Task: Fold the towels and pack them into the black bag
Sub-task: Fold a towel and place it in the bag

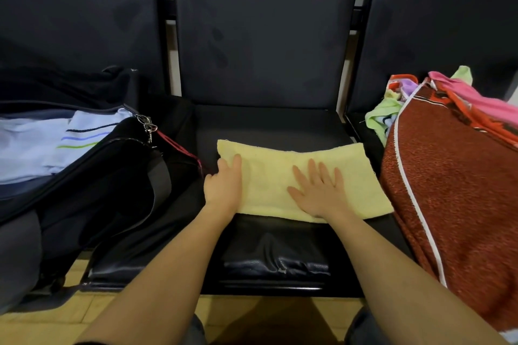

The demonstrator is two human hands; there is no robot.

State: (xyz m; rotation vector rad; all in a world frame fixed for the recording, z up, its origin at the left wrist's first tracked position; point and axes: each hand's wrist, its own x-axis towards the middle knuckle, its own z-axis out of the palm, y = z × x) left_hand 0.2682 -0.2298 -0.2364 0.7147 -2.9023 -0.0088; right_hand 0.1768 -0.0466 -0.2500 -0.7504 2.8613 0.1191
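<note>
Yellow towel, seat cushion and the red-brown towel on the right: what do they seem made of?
Yellow towel: likely cotton terry, matte, with a fine nubby surface. Seat cushion: probably faux leather or vinyl, dark and smooth, with glossy highlights and creases at its front edge. Red-brown towel: coarser looped terry, matte, with a white piped edge.

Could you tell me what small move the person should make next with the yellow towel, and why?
Probably fold it once more, left end over right. The yellow towel lies flat as a long strip on the middle seat, the left hand at its left edge and the right hand pressing it flat. It looks too long for the open black bag at the left.
</note>
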